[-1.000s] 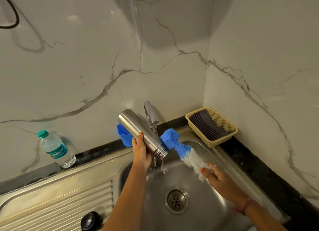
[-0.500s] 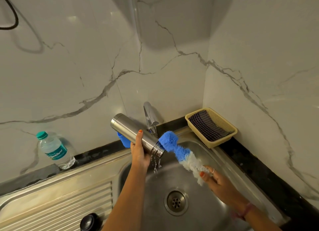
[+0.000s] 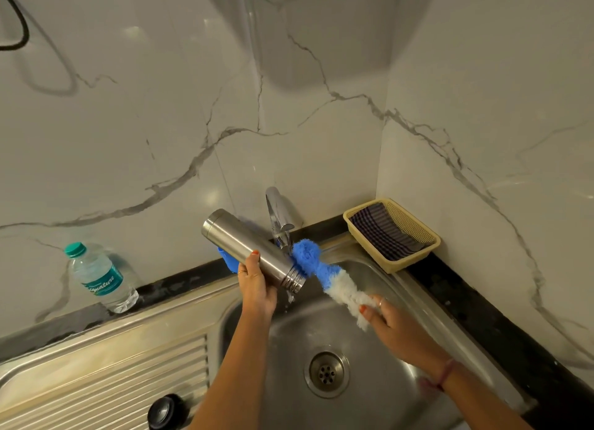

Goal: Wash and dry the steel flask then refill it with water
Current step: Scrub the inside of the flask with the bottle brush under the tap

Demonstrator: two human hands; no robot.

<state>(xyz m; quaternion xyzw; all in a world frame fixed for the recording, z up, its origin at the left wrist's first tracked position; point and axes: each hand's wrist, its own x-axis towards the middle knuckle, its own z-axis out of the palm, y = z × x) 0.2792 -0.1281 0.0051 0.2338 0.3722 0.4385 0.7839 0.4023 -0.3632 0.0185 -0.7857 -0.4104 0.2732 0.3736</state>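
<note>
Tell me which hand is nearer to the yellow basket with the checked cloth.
Right. The right hand holds the blue-and-white brush in the sink, below and left of the yellow basket. The left hand grips the steel flask farther left, beyond the tap.

A blue object (image 3: 229,260) at the flask's (image 3: 254,248) 7 o'clock side was mostly hidden behind flask and left hand (image 3: 257,286). A black knob (image 3: 165,412) was cut off by the bottom edge. The bottle's (image 3: 101,277) label print was too small to read.
</note>
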